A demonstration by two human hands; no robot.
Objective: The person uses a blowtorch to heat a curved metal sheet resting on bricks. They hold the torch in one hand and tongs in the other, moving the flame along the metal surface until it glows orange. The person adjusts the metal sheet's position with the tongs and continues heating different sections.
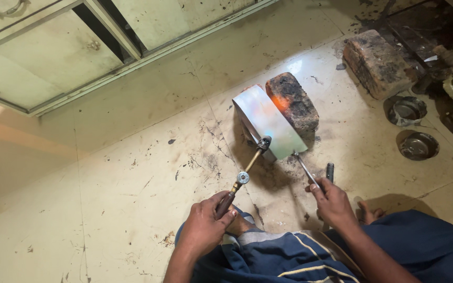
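Note:
My left hand (204,226) grips the dark handle of a gas torch (244,175) whose nozzle points at a curved strip of shiny sheet metal (268,121). The strip leans against a sooty brick (292,102) that glows orange on one side. With my right hand (333,202) I hold a pair of thin metal tongs (306,170); their tip touches the strip's near right edge. I sit on the floor in dark blue trousers with a bare foot (371,213) showing.
A second blackened brick (377,62) lies at the upper right. Two small round metal dishes (406,110) (418,145) rest on the floor at right. Pale green cabinet doors (53,52) fill the upper left. The tiled floor (106,199) is stained with soot.

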